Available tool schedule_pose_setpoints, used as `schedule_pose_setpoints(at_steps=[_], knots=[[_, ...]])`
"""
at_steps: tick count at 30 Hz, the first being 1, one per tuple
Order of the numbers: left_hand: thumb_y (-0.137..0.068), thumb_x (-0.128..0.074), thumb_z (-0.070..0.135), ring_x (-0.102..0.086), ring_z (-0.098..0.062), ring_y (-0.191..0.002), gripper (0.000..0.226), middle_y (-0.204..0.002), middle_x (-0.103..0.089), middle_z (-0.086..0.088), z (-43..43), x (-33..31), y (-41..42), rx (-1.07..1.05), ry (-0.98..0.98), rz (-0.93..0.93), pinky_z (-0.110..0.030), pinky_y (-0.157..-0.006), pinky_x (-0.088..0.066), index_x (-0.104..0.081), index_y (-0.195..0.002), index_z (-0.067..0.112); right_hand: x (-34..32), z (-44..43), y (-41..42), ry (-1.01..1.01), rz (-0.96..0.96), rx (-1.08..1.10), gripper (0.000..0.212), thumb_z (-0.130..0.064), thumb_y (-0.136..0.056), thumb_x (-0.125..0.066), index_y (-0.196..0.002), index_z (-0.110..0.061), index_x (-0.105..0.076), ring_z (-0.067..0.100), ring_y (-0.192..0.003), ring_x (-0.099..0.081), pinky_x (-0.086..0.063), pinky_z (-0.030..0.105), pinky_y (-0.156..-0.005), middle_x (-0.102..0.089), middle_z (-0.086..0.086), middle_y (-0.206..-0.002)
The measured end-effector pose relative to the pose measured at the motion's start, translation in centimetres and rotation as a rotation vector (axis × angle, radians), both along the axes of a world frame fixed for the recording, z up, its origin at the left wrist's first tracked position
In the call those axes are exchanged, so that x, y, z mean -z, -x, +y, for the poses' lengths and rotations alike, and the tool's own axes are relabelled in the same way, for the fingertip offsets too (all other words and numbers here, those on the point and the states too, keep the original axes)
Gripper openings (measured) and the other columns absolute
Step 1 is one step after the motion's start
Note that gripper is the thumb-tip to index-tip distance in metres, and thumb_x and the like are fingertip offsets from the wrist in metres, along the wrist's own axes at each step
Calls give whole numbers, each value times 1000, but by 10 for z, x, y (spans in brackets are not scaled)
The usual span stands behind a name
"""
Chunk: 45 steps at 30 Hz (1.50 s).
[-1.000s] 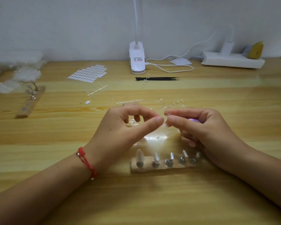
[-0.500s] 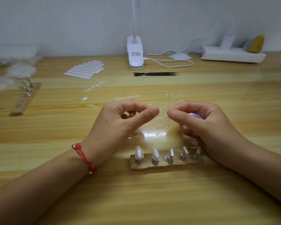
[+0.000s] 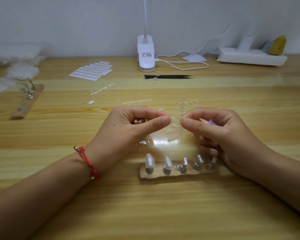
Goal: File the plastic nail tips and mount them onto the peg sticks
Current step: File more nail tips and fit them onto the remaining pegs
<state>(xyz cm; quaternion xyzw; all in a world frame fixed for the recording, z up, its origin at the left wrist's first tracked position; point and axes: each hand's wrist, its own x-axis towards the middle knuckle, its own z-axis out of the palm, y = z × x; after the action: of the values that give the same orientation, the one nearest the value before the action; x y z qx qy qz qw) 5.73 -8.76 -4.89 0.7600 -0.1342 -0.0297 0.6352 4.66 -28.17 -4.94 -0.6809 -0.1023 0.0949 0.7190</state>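
My left hand [image 3: 133, 125] pinches a clear plastic nail tip [image 3: 172, 119] between thumb and forefinger. My right hand [image 3: 213, 134] pinches the clear plastic sprue strip [image 3: 181, 116], which stands upright between the two hands, and a small purple object [image 3: 209, 123] shows inside its curled fingers. Just below the hands lies a wooden peg holder [image 3: 178, 174] with several metal pegs. The two leftmost pegs carry nail tips [image 3: 149, 161]; the others are bare.
Loose sprue pieces [image 3: 138, 101] and a sheet of white adhesive tabs [image 3: 92, 71] lie farther back. Black tweezers [image 3: 168, 76], a white clip lamp [image 3: 145, 54] and a power strip [image 3: 251, 58] sit near the wall. A second wooden peg holder [image 3: 27, 101] lies at far left.
The hands have drawn slightly apart, with the sprue strip now upright in my right hand and the nail tip held in my left fingers.
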Motion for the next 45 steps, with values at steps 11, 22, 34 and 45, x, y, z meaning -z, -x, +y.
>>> schedule_pose_setpoints(at_steps=[11,22,34,45], knots=[[-62,-72,41,-55,-4,-64,22,-70,-64,2,1,-1,1,132,38,-10,-11,-60,-43,-77,-76,25,0,-1,0,19,-24,-65,16,-36,-60,-77,-65,-20,-75,5,-41,-29,-28,15,-36,-46,-7,-54],[-60,-78,37,-35,-14,-56,17,-59,-39,-3,-3,2,4,-20,59,-82,-20,-51,-31,-69,-58,23,5,1,-3,43,-14,80,18,-37,-59,-79,-64,-21,-71,5,-39,-30,-28,14,-36,-39,-6,-48],[-83,-61,36,-46,-28,-64,12,-76,-49,-15,-4,0,6,-131,-77,-427,-35,-57,-39,-62,-85,24,1,-3,-10,-279,169,-91,40,-20,-67,-50,-94,-7,-77,11,-57,-39,-37,21,-47,-46,3,-75],[-80,-55,32,-29,1,-38,17,-45,-40,15,-10,-4,10,-26,43,-122,-8,-40,-24,-60,-79,17,3,-5,-11,-335,135,-52,37,-4,-75,-62,-110,-9,-73,22,-89,-72,-56,23,-74,-73,9,-95]])
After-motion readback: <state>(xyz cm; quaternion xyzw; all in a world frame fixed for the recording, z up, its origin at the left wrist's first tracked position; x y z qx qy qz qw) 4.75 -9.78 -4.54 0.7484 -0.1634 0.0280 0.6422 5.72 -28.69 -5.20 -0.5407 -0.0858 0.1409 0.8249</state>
